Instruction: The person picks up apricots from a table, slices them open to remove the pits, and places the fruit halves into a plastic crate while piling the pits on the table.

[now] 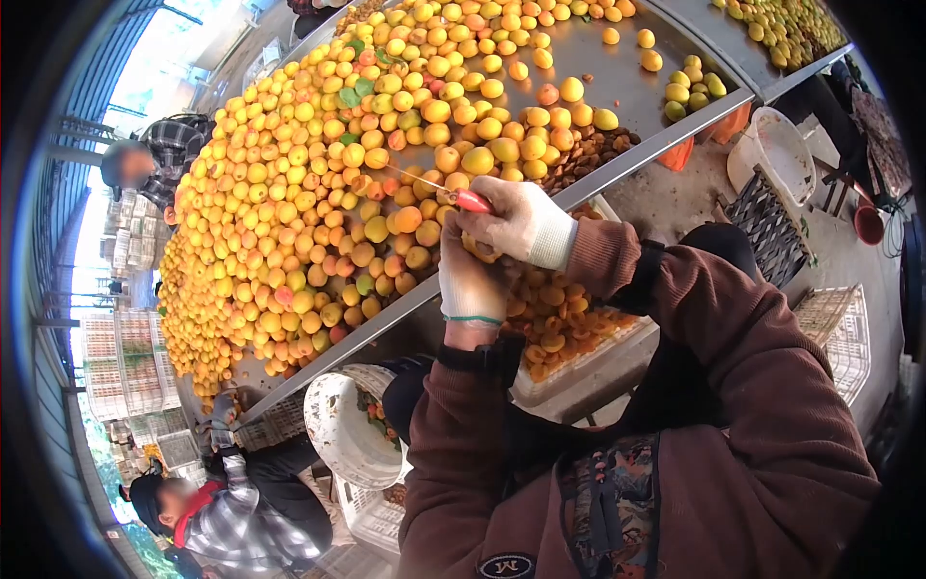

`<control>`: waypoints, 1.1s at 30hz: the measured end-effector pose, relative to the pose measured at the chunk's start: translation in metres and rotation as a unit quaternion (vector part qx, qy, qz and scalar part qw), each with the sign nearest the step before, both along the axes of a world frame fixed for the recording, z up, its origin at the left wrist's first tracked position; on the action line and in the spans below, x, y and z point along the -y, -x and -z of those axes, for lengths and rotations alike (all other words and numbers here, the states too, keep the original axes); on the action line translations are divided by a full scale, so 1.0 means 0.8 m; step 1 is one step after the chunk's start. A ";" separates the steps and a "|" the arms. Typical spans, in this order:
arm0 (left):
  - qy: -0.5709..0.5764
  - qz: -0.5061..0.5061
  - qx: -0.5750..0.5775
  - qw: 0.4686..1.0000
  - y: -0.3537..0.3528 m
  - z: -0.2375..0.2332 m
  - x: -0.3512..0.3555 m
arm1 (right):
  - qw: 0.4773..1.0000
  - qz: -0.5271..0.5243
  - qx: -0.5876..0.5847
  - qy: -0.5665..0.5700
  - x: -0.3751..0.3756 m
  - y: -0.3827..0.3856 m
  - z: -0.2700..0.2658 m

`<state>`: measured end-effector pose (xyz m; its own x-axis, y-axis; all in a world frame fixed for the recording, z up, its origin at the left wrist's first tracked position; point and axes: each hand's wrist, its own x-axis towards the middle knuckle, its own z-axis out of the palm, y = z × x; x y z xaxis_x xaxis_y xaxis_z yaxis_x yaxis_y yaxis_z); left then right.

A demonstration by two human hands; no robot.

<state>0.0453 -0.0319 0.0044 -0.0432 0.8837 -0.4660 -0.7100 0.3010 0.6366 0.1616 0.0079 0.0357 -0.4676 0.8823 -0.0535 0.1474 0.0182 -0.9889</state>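
My right hand (521,220), in a whitish glove, is closed round the red handle (474,201) of a knife with a thin blade pointing up and left. Against it, my left hand (471,280), also gloved, has its fingers curled round an orange fruit (482,249), mostly hidden between the hands. Both hands are over the metal table's near edge (579,191). Many yellow-orange fruits (289,212) are heaped on the table beyond. Cut orange fruit halves (555,328) fill a crate (617,340) below my hands. Brown pits (603,154) lie along the table edge.
A white bucket (338,429) stands lower left of my hands, near a seated person in a checked shirt (236,521). Another person (174,154) is across the table at left. White crates (834,333) and a white basin (776,154) stand at right.
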 end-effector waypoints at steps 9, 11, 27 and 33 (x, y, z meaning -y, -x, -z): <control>-0.006 0.033 0.032 0.999 0.005 0.007 0.000 | 0.980 0.161 -0.109 0.030 -0.016 0.006 -0.002; 0.003 0.039 0.053 0.998 0.001 0.009 -0.003 | 0.963 0.169 -0.188 0.091 -0.021 0.003 -0.010; -0.067 0.060 -0.056 0.994 -0.030 -0.010 0.001 | 0.910 0.156 -0.383 0.041 -0.015 -0.013 -0.046; -0.213 0.041 -0.430 0.876 -0.026 0.030 -0.005 | 0.947 0.144 -0.274 -0.088 0.001 -0.005 -0.040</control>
<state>0.0658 -0.0278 -0.0196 -0.1450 0.9861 0.0811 0.1006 -0.0668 0.9927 0.1659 0.0074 0.0675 -0.1215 0.9498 0.2883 -0.3638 0.2276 -0.9032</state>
